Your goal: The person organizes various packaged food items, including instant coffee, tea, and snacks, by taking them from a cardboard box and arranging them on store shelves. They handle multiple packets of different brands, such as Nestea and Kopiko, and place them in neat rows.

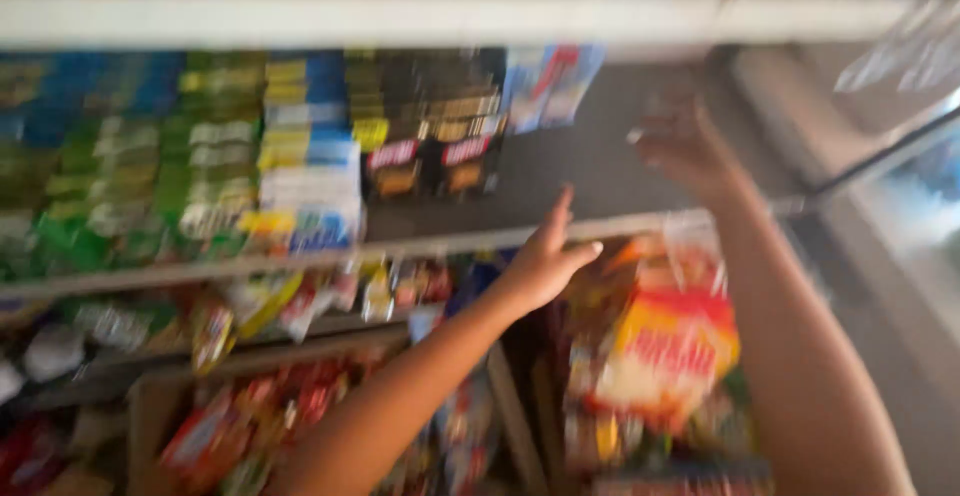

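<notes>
The picture is blurred by motion. My left hand (547,254) reaches up to the front edge of a shop shelf (600,156), fingers apart and holding nothing that I can make out. My right hand (682,141) is raised over the bare grey part of that shelf, near its right end; whether it holds anything is too blurred to tell. Just left of my hands stand dark boxes (432,141) and blue-and-white cartons (310,156) in stacked rows. Behind them, blue-and-red packs (553,84) stand at the back.
Green packets (130,176) fill the shelf's left part. A white shelf board (450,14) runs above. Below hang orange-and-yellow snack bags (665,346) and red packets (260,416). A glass-fronted cabinet (900,196) stands at the right.
</notes>
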